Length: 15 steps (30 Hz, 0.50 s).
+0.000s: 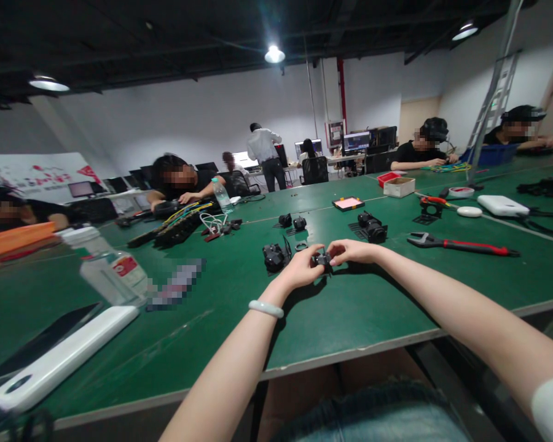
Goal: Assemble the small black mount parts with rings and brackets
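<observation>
Both my hands meet over the green table (239, 294), a little in from its front edge. My left hand (305, 264), with a pale bangle on the wrist, is closed on one side of a small black part (321, 260). From the other side, my right hand (348, 252) pinches the same part between thumb and fingers. Its exact kind is too small to tell. Just left of my hands sits a larger black assembly (275, 256), with a small ring (301, 245) close by. Further back are two small black pieces, one of them a round-fronted piece (299, 223).
Right of my hands lie a black assembly (371, 227) and an adjustable wrench (463, 244) with red-black handles. Further off are a small box (399, 186) and a white device (503, 205). On the left stand a large plastic bottle (108, 267) and a long white case (69, 356). Other people sit around the table.
</observation>
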Each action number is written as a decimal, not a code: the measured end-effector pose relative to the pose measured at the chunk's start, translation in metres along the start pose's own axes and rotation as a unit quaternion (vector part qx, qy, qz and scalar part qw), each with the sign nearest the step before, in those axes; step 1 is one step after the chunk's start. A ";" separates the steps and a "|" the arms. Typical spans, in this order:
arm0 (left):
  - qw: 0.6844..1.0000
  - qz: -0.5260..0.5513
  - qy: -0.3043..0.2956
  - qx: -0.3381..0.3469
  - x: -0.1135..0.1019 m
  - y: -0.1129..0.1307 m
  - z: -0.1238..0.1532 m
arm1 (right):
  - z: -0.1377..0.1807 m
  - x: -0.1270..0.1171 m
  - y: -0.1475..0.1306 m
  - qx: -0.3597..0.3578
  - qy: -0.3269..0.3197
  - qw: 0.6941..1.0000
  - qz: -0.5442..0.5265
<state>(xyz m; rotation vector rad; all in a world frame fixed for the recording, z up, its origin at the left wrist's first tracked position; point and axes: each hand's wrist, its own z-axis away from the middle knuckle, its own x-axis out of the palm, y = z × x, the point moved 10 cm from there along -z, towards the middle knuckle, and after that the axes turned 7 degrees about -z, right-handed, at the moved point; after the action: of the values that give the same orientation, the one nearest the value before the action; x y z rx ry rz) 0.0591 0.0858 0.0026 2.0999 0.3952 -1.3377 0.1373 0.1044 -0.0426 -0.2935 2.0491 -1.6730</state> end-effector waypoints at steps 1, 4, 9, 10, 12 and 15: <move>1.000 0.001 0.000 0.001 0.001 -0.001 0.000 | 0.000 0.000 0.000 0.001 0.001 1.000 0.003; 1.000 -0.002 0.006 0.012 0.002 -0.002 -0.002 | 0.000 -0.001 0.001 0.000 0.005 1.000 0.011; 0.999 -0.007 0.020 0.035 0.003 -0.003 -0.003 | -0.001 -0.003 0.004 -0.001 0.009 1.000 0.015; 0.999 -0.007 0.020 0.037 0.003 -0.004 -0.004 | -0.001 -0.003 0.004 0.000 0.008 1.000 0.014; 0.999 -0.007 0.020 0.041 0.004 -0.004 -0.004 | -0.002 -0.003 0.005 -0.002 0.004 1.000 0.012; 0.999 -0.010 0.017 0.042 0.006 -0.005 -0.005 | -0.003 -0.003 0.005 -0.006 0.000 1.000 0.012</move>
<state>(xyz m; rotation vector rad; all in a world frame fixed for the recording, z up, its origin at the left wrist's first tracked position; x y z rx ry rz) 0.0623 0.0925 -0.0029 2.1970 0.3803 -1.3523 0.1391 0.1092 -0.0468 -0.2715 2.0556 -1.6455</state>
